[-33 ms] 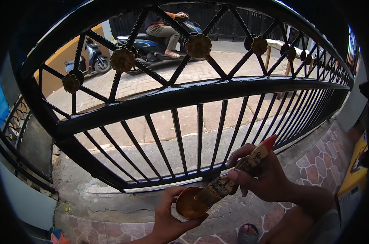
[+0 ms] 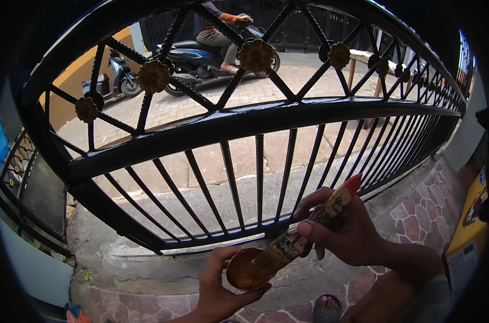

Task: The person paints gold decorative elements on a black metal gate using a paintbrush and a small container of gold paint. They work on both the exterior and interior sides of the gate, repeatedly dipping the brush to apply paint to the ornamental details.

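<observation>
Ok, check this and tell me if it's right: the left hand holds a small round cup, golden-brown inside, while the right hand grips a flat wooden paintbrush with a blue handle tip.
Not quite: the handle tip of the flat wooden paintbrush is red, not blue, as the head view shows. The right hand grips it, and the left hand holds the small round cup.

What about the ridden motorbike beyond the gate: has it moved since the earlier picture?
Yes, slightly toward the picture's right: the gap between the ridden motorbike and the parked scooter has widened.
</observation>
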Demonstrator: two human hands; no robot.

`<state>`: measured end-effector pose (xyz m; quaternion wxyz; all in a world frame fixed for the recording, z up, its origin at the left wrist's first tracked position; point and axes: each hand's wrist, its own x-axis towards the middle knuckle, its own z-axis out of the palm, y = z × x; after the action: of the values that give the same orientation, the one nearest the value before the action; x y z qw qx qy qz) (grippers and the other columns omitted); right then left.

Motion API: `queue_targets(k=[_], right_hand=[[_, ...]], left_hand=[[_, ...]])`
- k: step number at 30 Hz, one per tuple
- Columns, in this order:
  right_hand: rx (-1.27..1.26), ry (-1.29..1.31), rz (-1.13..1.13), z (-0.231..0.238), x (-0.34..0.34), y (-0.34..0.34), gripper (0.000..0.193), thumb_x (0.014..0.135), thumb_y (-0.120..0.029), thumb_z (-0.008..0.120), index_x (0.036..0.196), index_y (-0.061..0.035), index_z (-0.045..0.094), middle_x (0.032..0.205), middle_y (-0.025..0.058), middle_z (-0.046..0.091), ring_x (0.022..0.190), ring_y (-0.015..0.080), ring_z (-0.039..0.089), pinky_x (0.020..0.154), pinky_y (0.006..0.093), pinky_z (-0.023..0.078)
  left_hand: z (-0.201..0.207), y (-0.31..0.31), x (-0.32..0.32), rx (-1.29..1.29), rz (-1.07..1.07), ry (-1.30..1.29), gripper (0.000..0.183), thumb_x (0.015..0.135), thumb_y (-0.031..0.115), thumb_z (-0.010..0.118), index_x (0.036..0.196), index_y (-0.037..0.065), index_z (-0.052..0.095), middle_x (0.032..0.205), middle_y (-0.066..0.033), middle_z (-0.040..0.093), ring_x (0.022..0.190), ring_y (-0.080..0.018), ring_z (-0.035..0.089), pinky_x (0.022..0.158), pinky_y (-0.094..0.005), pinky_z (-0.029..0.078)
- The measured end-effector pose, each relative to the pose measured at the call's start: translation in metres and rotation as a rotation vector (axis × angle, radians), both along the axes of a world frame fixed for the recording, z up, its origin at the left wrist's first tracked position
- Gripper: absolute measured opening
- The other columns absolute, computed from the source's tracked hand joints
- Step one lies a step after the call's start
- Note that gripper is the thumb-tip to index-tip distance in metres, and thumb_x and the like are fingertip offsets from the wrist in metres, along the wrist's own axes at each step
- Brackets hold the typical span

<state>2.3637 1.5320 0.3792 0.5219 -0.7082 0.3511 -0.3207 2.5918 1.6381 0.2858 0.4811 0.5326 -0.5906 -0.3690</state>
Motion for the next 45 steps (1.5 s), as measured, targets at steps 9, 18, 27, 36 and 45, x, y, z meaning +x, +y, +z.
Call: queue_targets(k=[9,18,27,36,45], right_hand=[[0.227,-0.114,-0.052,-0.001,-0.009,-0.013,0.032,0.098,-0.027,0.068,0.104,0.0021,0.057,0.081,0.0114,0.070,0.068,0.0148,0.071,0.056,0.0254,0.059],[0.139,0.029,-0.010,-0.005,-0.019,-0.018,0.049,0.088,-0.034,0.080,0.108,0.0001,0.053,0.092,0.0120,0.067,0.079,0.0180,0.073,0.062,0.0269,0.061],[0.130,0.004,-0.087,-0.008,-0.023,-0.024,0.040,0.091,-0.027,0.078,0.105,-0.0007,0.051,0.089,0.0117,0.064,0.080,0.0185,0.073,0.062,0.0281,0.063],[0.025,-0.055,-0.117,-0.009,-0.033,-0.027,0.038,0.089,-0.026,0.079,0.103,-0.0012,0.053,0.084,0.0098,0.065,0.074,0.0161,0.072,0.060,0.0275,0.063],[0.054,-0.043,-0.120,-0.006,-0.029,-0.029,0.041,0.087,-0.024,0.081,0.105,-0.0018,0.052,0.087,0.0086,0.062,0.079,0.0156,0.071,0.063,0.0280,0.062]], left_hand=[[-0.005,-0.009,0.001,0.031,0.019,0.007,0.076,0.064,0.010,0.095,0.126,0.004,0.049,0.116,-0.0098,0.063,0.109,-0.0188,0.065,0.095,-0.0346,0.054],[-0.005,-0.015,-0.010,0.073,0.033,-0.040,0.074,0.064,0.012,0.095,0.123,0.004,0.051,0.112,-0.0081,0.064,0.105,-0.0176,0.065,0.092,-0.0337,0.054],[-0.012,-0.024,-0.008,0.000,-0.008,-0.108,0.075,0.064,0.012,0.096,0.125,0.004,0.051,0.117,-0.0092,0.062,0.111,-0.0192,0.064,0.095,-0.0348,0.054],[-0.015,-0.024,-0.009,0.007,-0.013,-0.112,0.076,0.066,0.011,0.095,0.126,0.004,0.049,0.116,-0.0098,0.063,0.112,-0.0201,0.064,0.096,-0.0343,0.054],[-0.004,-0.025,-0.015,0.088,0.026,-0.016,0.073,0.066,0.013,0.095,0.123,0.003,0.051,0.115,-0.0111,0.065,0.110,-0.0199,0.065,0.095,-0.0354,0.054]])
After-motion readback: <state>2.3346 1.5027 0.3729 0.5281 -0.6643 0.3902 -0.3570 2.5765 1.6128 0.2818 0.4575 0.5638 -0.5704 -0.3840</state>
